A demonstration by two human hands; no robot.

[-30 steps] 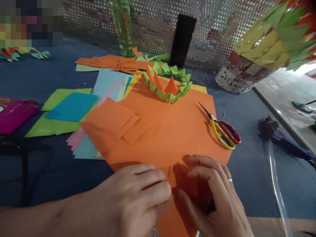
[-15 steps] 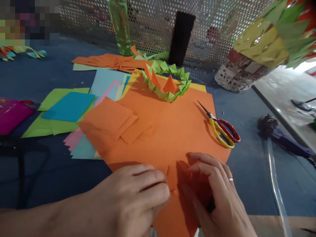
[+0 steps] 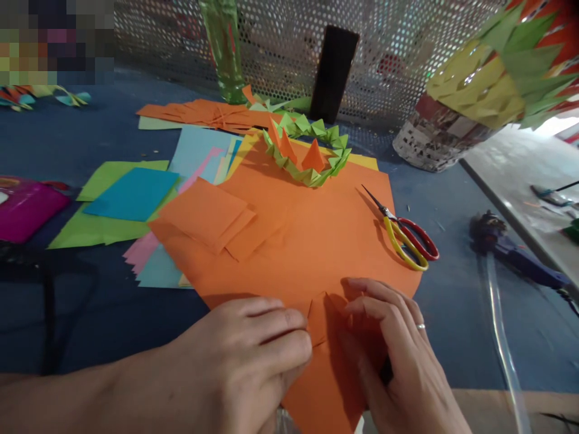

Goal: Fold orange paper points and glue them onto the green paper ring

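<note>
Between my hands lies a small piece of orange paper (image 3: 318,319), hard to tell from the large orange sheet (image 3: 316,241) beneath it. My left hand (image 3: 260,355) is closed, its fingertips pinched at the piece's left edge. At its right side, the curled fingers and thumb of my right hand (image 3: 398,343) hold the piece; a ring is on one finger. Several orange paper squares (image 3: 203,214) overlap on the sheet's left side. Scissors with one yellow and one red handle (image 3: 407,241) rest at the sheet's right edge.
A ring of folded green and orange points (image 3: 312,175) sits at the sheet's far end. Behind stand a green bottle (image 3: 224,54) and a dark upright slab (image 3: 335,75). A glue gun (image 3: 515,253) lies right, a papered pot (image 3: 429,132) behind it. Coloured papers (image 3: 131,193) spread left.
The view has shifted slightly, so things at the left sit a little further right. Both hands stay at the small orange paper with almost the same grip.
</note>
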